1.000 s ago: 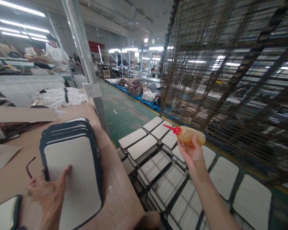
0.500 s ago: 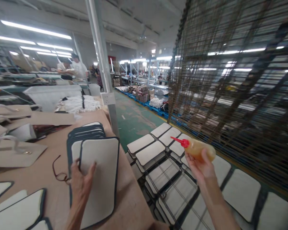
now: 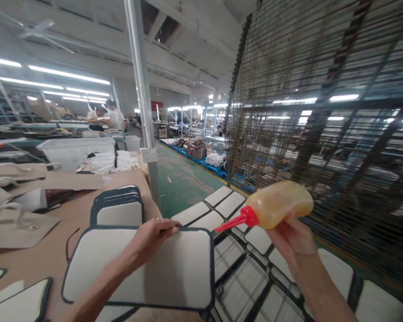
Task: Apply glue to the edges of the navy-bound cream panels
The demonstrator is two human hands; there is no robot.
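Observation:
A cream rectangular panel with a dark edge (image 3: 177,277) is gripped at its far long edge by my left hand (image 3: 156,237). It lies crosswise in front of me, above the table's near corner. My right hand (image 3: 293,235) is wrapped around a squeeze bottle (image 3: 282,203) of amber liquid. The bottle is tilted, and its red nozzle points left and down toward the panel's right end, apart from it. Behind the held panel stands a stack of similar panels (image 3: 119,212) on the brown-covered table (image 3: 53,241).
Wire racks (image 3: 245,279) bearing several cream panels stand low on the right, beside a tall stack of mesh racks (image 3: 282,116). Beige bag pieces (image 3: 13,223) and glasses (image 3: 69,243) lie on the table at left. A metal post (image 3: 143,89) rises beyond it. Two people work far back.
My left hand has lifted a panel off the stack and turned it crosswise. The bottle in my right hand has come nearer, its nozzle now lower and closer to the panel.

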